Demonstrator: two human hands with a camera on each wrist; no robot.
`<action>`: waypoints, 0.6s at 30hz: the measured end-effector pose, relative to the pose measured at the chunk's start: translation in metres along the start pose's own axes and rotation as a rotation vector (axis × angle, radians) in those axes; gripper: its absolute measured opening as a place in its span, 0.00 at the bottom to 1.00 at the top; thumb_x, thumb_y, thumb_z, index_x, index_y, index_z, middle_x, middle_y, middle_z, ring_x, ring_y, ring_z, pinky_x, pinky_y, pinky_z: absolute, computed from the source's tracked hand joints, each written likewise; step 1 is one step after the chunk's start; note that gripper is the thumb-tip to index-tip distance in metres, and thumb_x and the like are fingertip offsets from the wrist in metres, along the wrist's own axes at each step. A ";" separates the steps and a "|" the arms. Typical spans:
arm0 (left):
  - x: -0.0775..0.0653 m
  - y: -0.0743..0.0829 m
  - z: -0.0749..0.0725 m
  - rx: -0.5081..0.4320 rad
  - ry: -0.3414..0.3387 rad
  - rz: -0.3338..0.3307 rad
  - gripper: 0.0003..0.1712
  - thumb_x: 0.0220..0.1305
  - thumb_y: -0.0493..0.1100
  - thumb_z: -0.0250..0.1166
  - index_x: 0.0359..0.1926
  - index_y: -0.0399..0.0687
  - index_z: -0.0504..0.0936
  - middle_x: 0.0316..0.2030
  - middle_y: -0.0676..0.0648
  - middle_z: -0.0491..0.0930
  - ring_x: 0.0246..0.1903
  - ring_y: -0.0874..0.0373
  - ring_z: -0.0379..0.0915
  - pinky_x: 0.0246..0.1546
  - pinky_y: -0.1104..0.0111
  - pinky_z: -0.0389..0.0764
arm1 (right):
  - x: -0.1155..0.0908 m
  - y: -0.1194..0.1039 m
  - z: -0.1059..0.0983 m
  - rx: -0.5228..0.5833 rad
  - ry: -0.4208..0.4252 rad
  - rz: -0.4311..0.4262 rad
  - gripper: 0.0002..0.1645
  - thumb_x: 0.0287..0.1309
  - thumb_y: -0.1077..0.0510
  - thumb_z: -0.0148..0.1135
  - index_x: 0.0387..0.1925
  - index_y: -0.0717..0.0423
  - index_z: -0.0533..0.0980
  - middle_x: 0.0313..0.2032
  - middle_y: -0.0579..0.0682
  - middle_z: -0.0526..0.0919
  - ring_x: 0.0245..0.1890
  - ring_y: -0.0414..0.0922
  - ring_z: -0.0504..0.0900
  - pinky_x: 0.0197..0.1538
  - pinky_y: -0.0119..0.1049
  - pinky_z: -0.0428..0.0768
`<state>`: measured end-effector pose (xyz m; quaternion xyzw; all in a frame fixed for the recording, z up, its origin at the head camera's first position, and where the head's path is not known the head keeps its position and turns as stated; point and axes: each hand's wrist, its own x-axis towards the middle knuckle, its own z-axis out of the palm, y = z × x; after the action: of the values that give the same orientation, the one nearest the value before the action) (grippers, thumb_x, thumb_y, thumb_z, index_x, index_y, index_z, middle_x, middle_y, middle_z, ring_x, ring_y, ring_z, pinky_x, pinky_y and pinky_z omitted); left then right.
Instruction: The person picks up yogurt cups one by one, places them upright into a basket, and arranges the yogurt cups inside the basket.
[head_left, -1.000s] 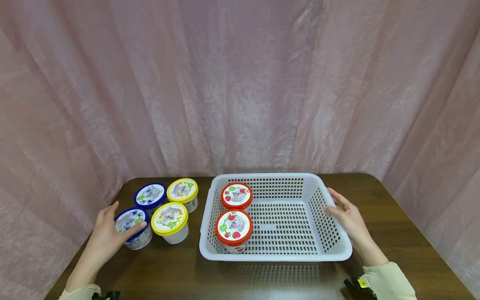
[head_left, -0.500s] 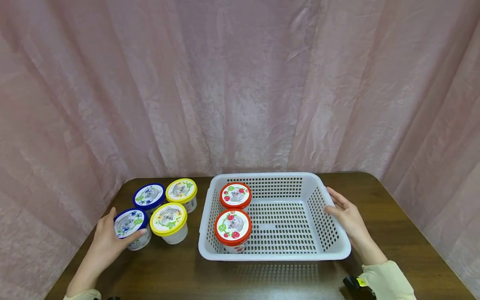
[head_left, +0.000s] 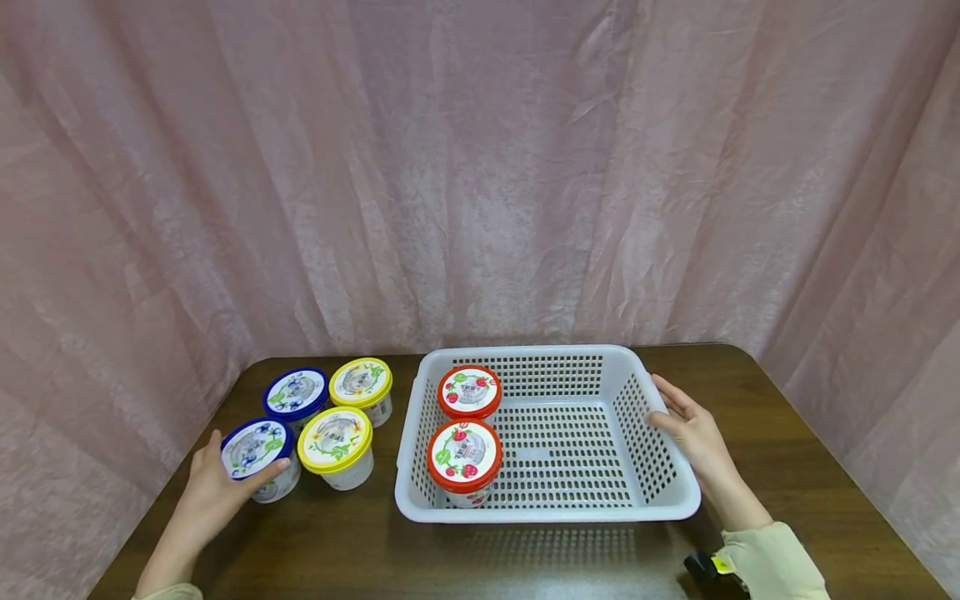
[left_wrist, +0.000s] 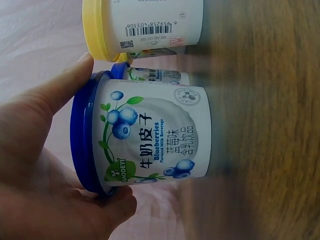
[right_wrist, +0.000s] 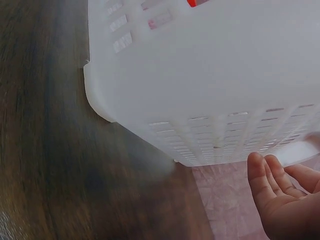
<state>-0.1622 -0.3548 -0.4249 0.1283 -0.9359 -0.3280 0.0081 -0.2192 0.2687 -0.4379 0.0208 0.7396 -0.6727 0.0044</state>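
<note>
My left hand (head_left: 208,485) grips the nearer blueberry milk tub (head_left: 273,483) by its blue lid, thumb on one side and fingers on the other. In the left wrist view the tub (left_wrist: 150,135) shows its printed blueberries, its base close to the wood. Behind it stands a second blue-lidded tub (head_left: 297,392). To the right are two yellow-lidded tubs, a nearer one (head_left: 335,442) and a farther one (head_left: 362,382). My right hand (head_left: 693,433) holds the right rim of a white plastic basket (head_left: 547,515), thumb over the inside and fingers (right_wrist: 260,182) against the outside.
Two red-lidded strawberry tubs, a farther one (head_left: 470,392) and a nearer one (head_left: 465,457), stand along the basket's left side. Brown wooden table (head_left: 337,550) lies under everything. A pink curtain (head_left: 480,167) hangs right behind the table's back edge.
My left hand has come down slightly and closed in around the nearer blueberry tub's lid. The right hand keeps its place on the basket rim, and the tubs stand as before.
</note>
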 end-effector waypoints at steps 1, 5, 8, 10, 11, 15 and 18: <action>0.000 0.000 0.000 -0.003 -0.006 -0.004 0.78 0.58 0.66 0.70 0.72 0.23 0.22 0.70 0.14 0.29 0.68 0.17 0.35 0.61 0.27 0.52 | 0.000 0.000 0.000 -0.003 0.001 0.000 0.43 0.68 0.64 0.59 0.79 0.55 0.53 0.73 0.63 0.60 0.48 0.29 0.78 0.47 0.30 0.82; 0.001 -0.002 0.003 0.000 0.003 0.007 0.78 0.57 0.65 0.72 0.72 0.21 0.25 0.69 0.13 0.34 0.68 0.18 0.38 0.60 0.27 0.54 | -0.001 0.000 -0.001 -0.003 -0.002 -0.001 0.43 0.69 0.63 0.59 0.79 0.54 0.53 0.73 0.63 0.60 0.48 0.31 0.79 0.47 0.32 0.82; 0.000 -0.003 0.006 -0.011 0.028 0.023 0.77 0.55 0.63 0.74 0.73 0.19 0.29 0.68 0.13 0.39 0.67 0.20 0.40 0.60 0.27 0.56 | -0.001 0.001 0.000 -0.004 -0.003 0.000 0.43 0.69 0.63 0.59 0.79 0.54 0.53 0.73 0.63 0.60 0.48 0.31 0.79 0.46 0.32 0.83; 0.000 -0.003 0.008 -0.021 0.046 0.024 0.77 0.54 0.61 0.76 0.73 0.19 0.31 0.68 0.14 0.42 0.67 0.21 0.42 0.60 0.28 0.57 | -0.001 0.001 -0.001 -0.008 -0.002 0.000 0.43 0.68 0.63 0.60 0.79 0.54 0.53 0.74 0.63 0.60 0.47 0.30 0.79 0.46 0.31 0.83; 0.001 -0.003 0.008 -0.029 0.051 0.022 0.76 0.54 0.61 0.76 0.73 0.20 0.31 0.68 0.14 0.42 0.67 0.22 0.42 0.61 0.29 0.56 | -0.001 0.001 -0.001 -0.009 0.000 0.001 0.43 0.68 0.63 0.60 0.79 0.54 0.53 0.74 0.63 0.60 0.48 0.30 0.79 0.46 0.31 0.82; 0.002 -0.002 0.008 -0.058 0.048 0.004 0.77 0.54 0.59 0.77 0.73 0.21 0.29 0.69 0.15 0.40 0.68 0.22 0.41 0.63 0.30 0.54 | -0.001 0.001 -0.001 -0.009 0.001 0.008 0.44 0.68 0.63 0.60 0.79 0.53 0.53 0.74 0.62 0.60 0.49 0.31 0.79 0.47 0.31 0.82; 0.002 -0.003 0.009 -0.113 0.045 -0.001 0.76 0.55 0.58 0.76 0.74 0.22 0.28 0.70 0.16 0.40 0.69 0.22 0.42 0.65 0.31 0.53 | -0.001 0.001 -0.001 -0.010 0.001 0.012 0.43 0.68 0.62 0.60 0.79 0.52 0.53 0.73 0.62 0.61 0.49 0.32 0.79 0.47 0.31 0.82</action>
<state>-0.1647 -0.3524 -0.4341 0.1353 -0.9155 -0.3772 0.0361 -0.2185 0.2695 -0.4393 0.0254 0.7428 -0.6690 0.0081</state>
